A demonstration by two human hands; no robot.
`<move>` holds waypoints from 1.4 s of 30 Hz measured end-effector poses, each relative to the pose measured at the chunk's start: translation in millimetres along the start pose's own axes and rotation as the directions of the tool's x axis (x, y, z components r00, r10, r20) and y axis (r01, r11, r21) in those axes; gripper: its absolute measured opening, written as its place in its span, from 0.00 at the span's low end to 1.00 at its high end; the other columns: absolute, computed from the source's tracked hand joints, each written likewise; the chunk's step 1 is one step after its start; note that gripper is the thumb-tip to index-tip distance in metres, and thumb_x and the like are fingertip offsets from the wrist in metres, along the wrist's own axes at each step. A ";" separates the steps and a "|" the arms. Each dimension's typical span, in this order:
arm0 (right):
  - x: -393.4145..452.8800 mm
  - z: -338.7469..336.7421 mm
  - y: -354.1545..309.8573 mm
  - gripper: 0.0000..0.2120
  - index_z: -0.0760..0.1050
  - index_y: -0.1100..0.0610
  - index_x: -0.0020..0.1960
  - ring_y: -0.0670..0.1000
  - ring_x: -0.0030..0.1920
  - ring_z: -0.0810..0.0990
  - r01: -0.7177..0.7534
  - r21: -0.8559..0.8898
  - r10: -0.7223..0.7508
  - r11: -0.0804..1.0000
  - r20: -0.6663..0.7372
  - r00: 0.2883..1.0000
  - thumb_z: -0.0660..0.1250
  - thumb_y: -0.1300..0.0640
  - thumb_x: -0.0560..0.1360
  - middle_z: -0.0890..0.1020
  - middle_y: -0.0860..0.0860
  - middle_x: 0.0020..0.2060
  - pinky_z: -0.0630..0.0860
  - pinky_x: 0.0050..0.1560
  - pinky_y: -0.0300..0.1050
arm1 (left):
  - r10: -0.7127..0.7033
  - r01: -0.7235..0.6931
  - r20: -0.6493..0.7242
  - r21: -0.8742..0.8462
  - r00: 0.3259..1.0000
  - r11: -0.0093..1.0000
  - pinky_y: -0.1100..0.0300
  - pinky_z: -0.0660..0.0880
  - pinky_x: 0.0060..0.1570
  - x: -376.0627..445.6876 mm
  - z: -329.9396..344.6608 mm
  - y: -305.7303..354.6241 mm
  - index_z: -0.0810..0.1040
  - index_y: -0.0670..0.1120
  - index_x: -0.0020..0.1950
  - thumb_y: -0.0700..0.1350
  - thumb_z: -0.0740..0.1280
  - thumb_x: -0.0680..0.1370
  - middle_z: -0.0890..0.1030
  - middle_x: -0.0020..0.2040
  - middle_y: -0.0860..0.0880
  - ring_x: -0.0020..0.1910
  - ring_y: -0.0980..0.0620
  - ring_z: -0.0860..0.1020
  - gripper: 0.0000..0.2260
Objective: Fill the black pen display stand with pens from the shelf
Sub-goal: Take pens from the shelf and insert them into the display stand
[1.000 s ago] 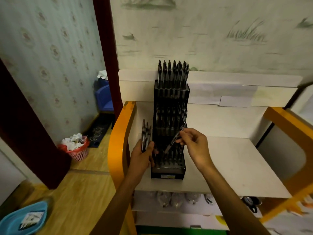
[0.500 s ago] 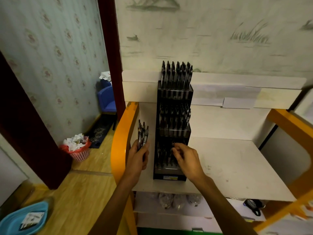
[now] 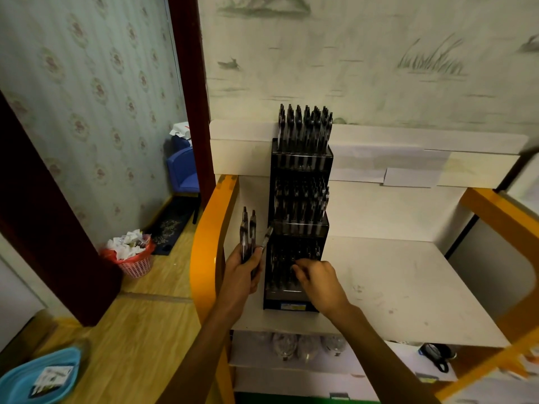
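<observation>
A tall black pen display stand (image 3: 300,225) with three tiers stands on the white shelf (image 3: 408,287), left of its middle. Dark pens fill the top tier (image 3: 304,126) and the middle tier. My left hand (image 3: 242,272) is just left of the stand and grips a bunch of black pens (image 3: 248,231) that point up, one tilted toward the stand. My right hand (image 3: 318,281) is at the front of the lowest tier, fingers curled among the pens there. Whether it holds one is hidden.
Orange curved side panels (image 3: 210,243) frame the shelf on both sides. A lower shelf holds clear bags (image 3: 303,345). On the wooden floor at left are a red waste basket (image 3: 134,258) and a blue basin (image 3: 38,377). A blue chair (image 3: 183,170) stands behind.
My right hand carried one pen down from beside the middle tier into the lowest tier. The left hand stayed beside the stand with its bunch.
</observation>
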State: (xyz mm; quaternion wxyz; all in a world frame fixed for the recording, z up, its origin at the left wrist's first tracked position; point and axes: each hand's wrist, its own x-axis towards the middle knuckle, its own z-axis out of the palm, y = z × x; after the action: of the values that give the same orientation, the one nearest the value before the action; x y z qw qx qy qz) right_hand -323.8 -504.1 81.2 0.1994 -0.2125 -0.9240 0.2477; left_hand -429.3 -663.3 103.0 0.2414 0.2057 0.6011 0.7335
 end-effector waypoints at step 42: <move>4.9 -39.9 -9.3 0.11 0.82 0.59 0.57 0.42 0.43 0.82 -0.065 0.444 0.180 0.894 -0.223 0.958 0.72 0.58 0.76 0.83 0.45 0.38 0.78 0.54 0.35 | 0.082 -0.081 -0.016 0.076 0.996 0.994 0.66 0.62 0.24 -5.7 8.3 6.3 0.78 0.42 0.59 0.44 0.57 0.85 0.76 0.36 0.48 0.25 0.59 0.67 0.12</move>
State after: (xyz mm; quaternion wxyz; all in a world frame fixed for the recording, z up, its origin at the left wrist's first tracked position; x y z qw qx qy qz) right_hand -311.7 -494.0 119.4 0.3437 -0.2515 -0.7967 0.4288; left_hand -420.5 -661.2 110.7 0.1974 0.2320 0.6217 0.7216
